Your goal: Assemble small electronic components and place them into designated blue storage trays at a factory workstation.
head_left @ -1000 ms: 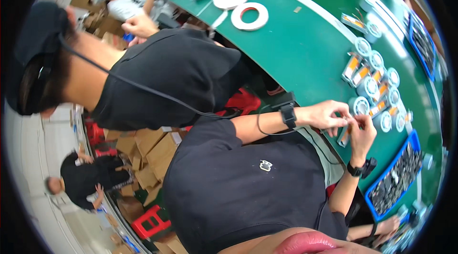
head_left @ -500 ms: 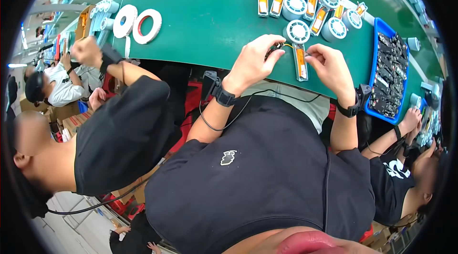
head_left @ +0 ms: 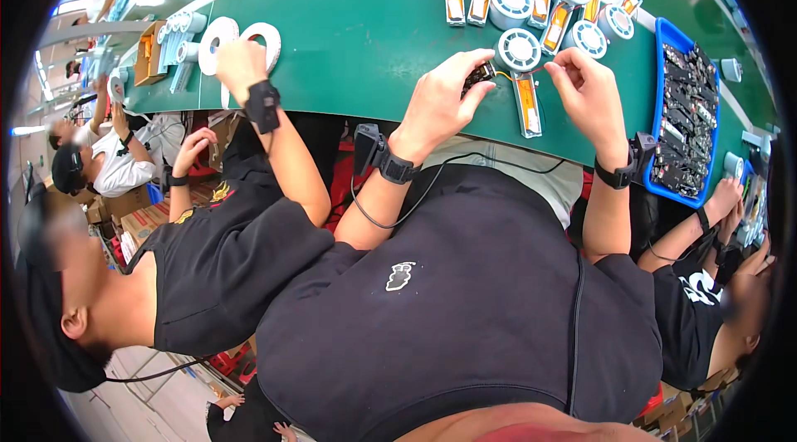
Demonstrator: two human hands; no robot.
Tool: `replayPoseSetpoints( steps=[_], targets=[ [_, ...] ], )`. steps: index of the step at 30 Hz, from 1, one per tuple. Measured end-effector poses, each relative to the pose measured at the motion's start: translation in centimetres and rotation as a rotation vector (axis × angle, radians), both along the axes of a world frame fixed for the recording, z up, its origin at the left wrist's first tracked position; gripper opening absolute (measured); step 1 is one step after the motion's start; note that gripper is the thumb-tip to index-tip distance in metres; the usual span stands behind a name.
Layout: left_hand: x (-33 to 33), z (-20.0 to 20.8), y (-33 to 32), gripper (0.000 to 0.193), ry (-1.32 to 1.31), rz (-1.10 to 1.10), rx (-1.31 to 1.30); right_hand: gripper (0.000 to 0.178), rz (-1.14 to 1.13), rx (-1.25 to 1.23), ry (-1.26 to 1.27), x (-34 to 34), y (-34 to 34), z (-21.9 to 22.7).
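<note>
My left hand (head_left: pixel 442 102) pinches a small black circuit board (head_left: pixel 479 75) between thumb and fingers. A yellow wire runs from the board to a light-blue unit (head_left: pixel 519 49) with a round, slotted head, which lies on the green table just right of that hand. In the unit's open handle sits an orange battery pack (head_left: pixel 527 102). My right hand (head_left: pixel 591 97) is closed, thumb against fingertips, at the end of a thin red wire (head_left: pixel 537 70) beside the head. The fingers partly hide the board and the wire's tip.
Several similar units (head_left: pixel 511 2) crowd the table beyond my hands. A blue tray (head_left: pixel 662 110) of black circuit boards stands to the right. White tape rolls (head_left: pixel 217 39) lie at left, where a co-worker's hand (head_left: pixel 242 68) reaches in. Another co-worker works at far right.
My right hand has lifted slightly up and away from the handle, the red wire at its fingertips. My left hand stays nearly still. The left co-worker's hand has moved right onto the tape rolls.
</note>
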State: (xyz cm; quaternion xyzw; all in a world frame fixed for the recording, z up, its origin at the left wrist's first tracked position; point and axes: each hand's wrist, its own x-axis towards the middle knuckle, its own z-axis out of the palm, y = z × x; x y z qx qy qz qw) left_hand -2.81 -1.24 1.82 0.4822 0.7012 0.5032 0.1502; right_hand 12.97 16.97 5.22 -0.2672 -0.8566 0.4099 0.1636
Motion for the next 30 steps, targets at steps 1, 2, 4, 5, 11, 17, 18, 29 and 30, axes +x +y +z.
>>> replayPoseSetpoints(
  steps=[1,2,4,5,11,17,18,29,30],
  targets=[
    [0.0,-0.2,0.0,0.036,0.002,0.000,-0.001,0.009,0.000,-0.001,0.002,-0.3,-0.5,-0.2],
    [-0.1,-0.3,0.1,0.036,0.082,-0.007,0.014,0.008,0.014,0.023,0.100,-0.8,-1.0,-0.5],
    [-0.3,-0.5,0.2,0.037,0.239,-0.022,0.045,0.007,0.041,0.073,0.293,-1.6,-2.0,-1.2],
    [-0.2,-0.4,0.3,0.037,0.242,-0.023,0.046,0.007,0.040,0.074,0.295,-1.6,-2.1,-1.6],
    [0.2,0.0,1.4,0.034,0.040,-0.061,0.111,0.010,0.073,-0.228,0.208,-2.1,-2.0,-3.8],
    [0.4,0.1,0.6,0.034,0.049,-0.038,0.104,0.005,0.180,-0.253,0.244,-2.5,-1.5,-2.6],
    [0.7,-0.1,0.6,0.036,0.068,-0.055,0.107,0.003,0.219,-0.074,0.263,-2.2,-1.2,-2.5],
    [0.5,-0.9,0.8,0.038,-0.040,-0.052,0.221,0.012,0.279,0.150,0.247,-2.4,-2.9,-1.3],
    [0.6,-1.0,0.8,0.038,-0.038,-0.051,0.229,0.012,0.290,0.150,0.250,-2.3,-3.0,-1.2]
  ],
)
